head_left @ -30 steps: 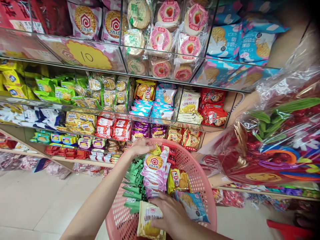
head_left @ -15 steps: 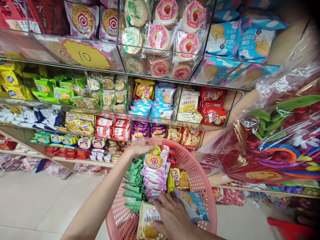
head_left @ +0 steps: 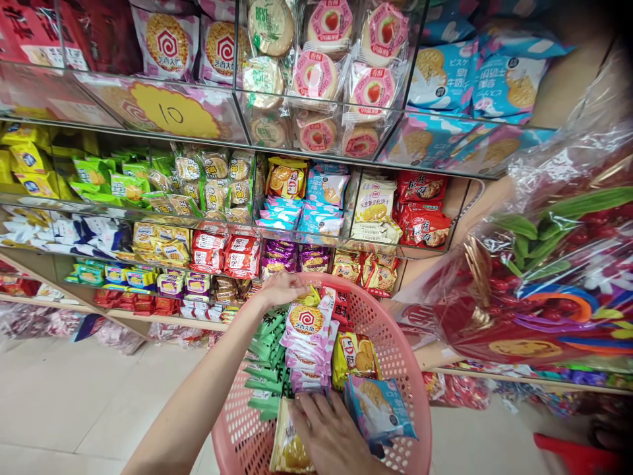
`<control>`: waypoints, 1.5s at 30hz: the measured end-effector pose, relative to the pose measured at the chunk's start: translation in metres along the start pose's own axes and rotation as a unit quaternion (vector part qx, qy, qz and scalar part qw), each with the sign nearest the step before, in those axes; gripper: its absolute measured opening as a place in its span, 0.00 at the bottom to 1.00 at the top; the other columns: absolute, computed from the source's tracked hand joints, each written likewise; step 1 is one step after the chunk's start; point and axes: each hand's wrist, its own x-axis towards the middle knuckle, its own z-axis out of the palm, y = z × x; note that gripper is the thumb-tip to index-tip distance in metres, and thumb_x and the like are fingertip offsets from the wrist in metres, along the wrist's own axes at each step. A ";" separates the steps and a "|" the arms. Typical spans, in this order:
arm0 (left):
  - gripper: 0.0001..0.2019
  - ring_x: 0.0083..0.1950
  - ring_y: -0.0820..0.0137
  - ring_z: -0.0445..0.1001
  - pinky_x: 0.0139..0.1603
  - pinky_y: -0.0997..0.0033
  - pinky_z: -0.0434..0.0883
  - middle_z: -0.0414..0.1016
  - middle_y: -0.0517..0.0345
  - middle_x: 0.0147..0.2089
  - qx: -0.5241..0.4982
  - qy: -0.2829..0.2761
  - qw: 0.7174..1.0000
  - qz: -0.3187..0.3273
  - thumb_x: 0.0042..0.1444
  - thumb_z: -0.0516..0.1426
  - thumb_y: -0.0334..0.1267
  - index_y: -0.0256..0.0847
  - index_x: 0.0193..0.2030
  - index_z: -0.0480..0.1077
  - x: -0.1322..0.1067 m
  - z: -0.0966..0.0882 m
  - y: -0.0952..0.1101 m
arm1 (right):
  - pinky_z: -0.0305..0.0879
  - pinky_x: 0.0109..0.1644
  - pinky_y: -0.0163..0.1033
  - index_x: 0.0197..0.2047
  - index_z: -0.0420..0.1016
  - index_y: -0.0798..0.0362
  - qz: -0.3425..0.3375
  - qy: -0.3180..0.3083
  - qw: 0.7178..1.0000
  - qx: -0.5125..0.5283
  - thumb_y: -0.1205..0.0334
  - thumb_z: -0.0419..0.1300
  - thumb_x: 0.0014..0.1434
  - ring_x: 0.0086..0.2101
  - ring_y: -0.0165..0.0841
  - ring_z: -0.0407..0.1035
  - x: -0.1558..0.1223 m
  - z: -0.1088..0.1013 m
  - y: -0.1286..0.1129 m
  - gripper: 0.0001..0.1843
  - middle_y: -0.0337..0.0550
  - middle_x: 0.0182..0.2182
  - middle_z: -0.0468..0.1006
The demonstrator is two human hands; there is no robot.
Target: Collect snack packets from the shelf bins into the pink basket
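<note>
A pink plastic basket [head_left: 390,349] full of snack packets sits low in the middle. My left hand [head_left: 281,289] grips the basket's far rim, fingers curled over it. Down in the basket, my right hand [head_left: 329,429] presses a yellow-and-white biscuit packet [head_left: 289,448], its fingers laid flat over the pack. Beside it stand a stack of pink-and-white biscuit packets [head_left: 307,336], green packets [head_left: 267,369], a yellow packet [head_left: 353,356] and a blue packet [head_left: 378,409].
Glass-fronted shelves [head_left: 277,227] of biscuit and snack packs fill the view ahead, with a yellow "10" sign [head_left: 171,112] on the upper tier. Cellophane-wrapped gift goods [head_left: 554,277] crowd the right. Pale tiled floor [head_left: 74,409] lies at the lower left.
My right hand has pushed the yellow-and-white packet lower into the basket and slid further over it. The left hand stays on the rim.
</note>
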 end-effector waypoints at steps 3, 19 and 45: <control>0.23 0.49 0.59 0.71 0.49 0.61 0.66 0.76 0.53 0.45 0.003 0.001 1.000 0.002 0.48 0.52 0.61 0.44 0.34 0.74 0.000 0.001 -0.001 | 0.57 0.53 0.67 0.66 0.48 0.57 -0.004 0.008 1.000 -0.019 0.53 0.67 0.47 0.51 0.58 0.63 0.001 0.008 -0.002 0.48 0.65 0.57 0.64; 0.24 0.49 0.58 0.71 0.50 0.61 0.66 0.76 0.53 0.45 0.009 0.007 1.000 0.002 0.48 0.52 0.64 0.46 0.34 0.75 0.005 0.004 -0.005 | 0.55 0.53 0.70 0.67 0.46 0.54 0.010 0.013 1.000 -0.014 0.55 0.66 0.47 0.51 0.59 0.62 -0.002 0.011 0.002 0.49 0.65 0.56 0.65; 0.25 0.51 0.55 0.70 0.53 0.57 0.64 0.75 0.53 0.45 -0.006 0.013 1.000 0.019 0.46 0.51 0.65 0.47 0.32 0.75 0.008 0.008 -0.010 | 0.53 0.56 0.63 0.69 0.34 0.48 0.014 0.054 0.998 0.019 0.57 0.64 0.46 0.54 0.55 0.58 0.001 0.041 0.006 0.54 0.58 0.59 0.61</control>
